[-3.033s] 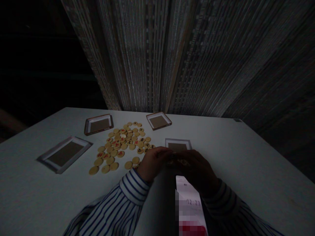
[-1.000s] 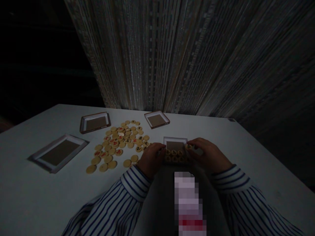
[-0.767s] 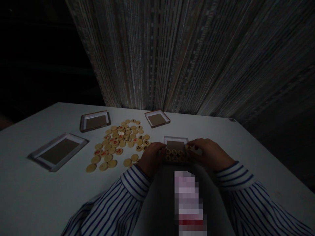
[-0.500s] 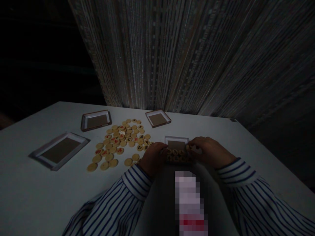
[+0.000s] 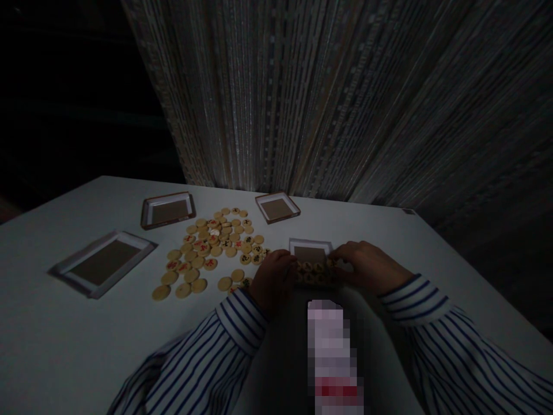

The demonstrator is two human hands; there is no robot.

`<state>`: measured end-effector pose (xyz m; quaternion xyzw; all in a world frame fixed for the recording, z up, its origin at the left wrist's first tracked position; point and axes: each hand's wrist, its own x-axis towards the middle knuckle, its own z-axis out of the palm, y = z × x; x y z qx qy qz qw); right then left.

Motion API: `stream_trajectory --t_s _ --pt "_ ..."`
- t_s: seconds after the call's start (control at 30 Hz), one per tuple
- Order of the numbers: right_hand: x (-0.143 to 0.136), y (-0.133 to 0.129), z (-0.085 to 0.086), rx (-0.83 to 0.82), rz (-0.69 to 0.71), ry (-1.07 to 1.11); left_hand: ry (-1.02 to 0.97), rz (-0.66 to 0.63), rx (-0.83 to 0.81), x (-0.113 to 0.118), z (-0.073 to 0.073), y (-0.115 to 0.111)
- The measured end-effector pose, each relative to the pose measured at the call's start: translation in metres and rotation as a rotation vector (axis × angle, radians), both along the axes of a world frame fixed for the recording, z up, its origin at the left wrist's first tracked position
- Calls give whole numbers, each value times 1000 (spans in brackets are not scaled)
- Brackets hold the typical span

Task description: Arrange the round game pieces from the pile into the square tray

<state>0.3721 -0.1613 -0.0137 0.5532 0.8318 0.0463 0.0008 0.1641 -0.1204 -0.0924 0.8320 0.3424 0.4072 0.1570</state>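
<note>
A small open box with a white inner wall and brown bottom stands in front of me. Along its near side lie rows of xiangqi pieces, round and pale with dark characters. My left hand is closed on the box's left side. At the right side, the thumb and fingers of my right hand pinch one xiangqi piece over the end of a row; the fingers partly hide it. Dim light blurs the near edge of the box.
Loose xiangqi pieces, some with red or black characters, spread left of my left hand on the white table. Beyond them are box parts: one at left, one at far left, one at the back. A strip curtain hangs behind.
My right hand has moved the pinched piece slightly left and down, closer to the row in the box. My left hand stays at the box's side.
</note>
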Motion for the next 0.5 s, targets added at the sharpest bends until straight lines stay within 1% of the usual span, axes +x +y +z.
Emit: stream_trajectory --t_s 0.17,0.33,0.5 --pt "-2 0 3 -47 -31 -15 35 70 75 4 -6 -7" --pt "-4 0 5 -84 -50 -23 53 109 81 7 -12 -12" --pt "-5 2 6 -102 -54 -45 36 48 47 7 -12 -13"
